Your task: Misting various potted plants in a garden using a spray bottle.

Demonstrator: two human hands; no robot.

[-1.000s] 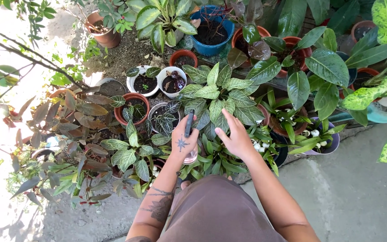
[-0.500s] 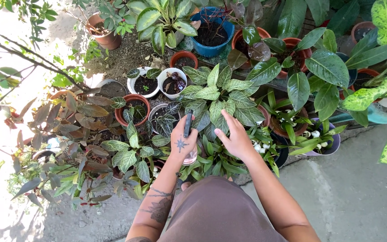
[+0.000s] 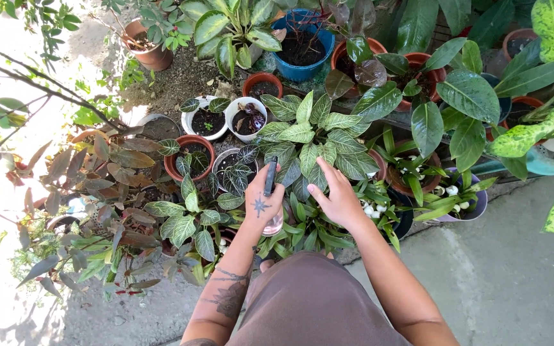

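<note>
We look down past our own brown-clad lap at a crowd of potted plants on the ground. Our left hand (image 3: pixel 263 206) is closed around a small spray bottle (image 3: pixel 270 186), its dark nozzle pointing away from us and its clear, pinkish body showing below the fist. Our right hand (image 3: pixel 339 195) is open, fingers stretched into the striped-leaf plant (image 3: pixel 312 138) directly ahead, touching or parting its pale-veined leaves.

We judge the risks small but real. The open hand presses among soft leaves, so a firmer push could crease or snap one. The bottle sits very near the foliage, and a heavy burst at that range could soak the leaves or miss them. The pots stand tightly together, so a reaching forearm could tip one of the lighter ones.

The surface nearest us is grey concrete floor (image 3: pixel 508 282), bare on the right and strewn with dry leaves on the left. Just beyond the hands stand a red-brown pot (image 3: pixel 189 156) and two white pots (image 3: pixel 226 118) of dark soil. Farther off, a blue pot (image 3: pixel 302 48) sits among terracotta ones on gravelly earth. Large glossy green leaves fill the upper right, yellow-speckled ones the right edge. The setting is outdoors, in bright daylight that washes out the left side.
</note>
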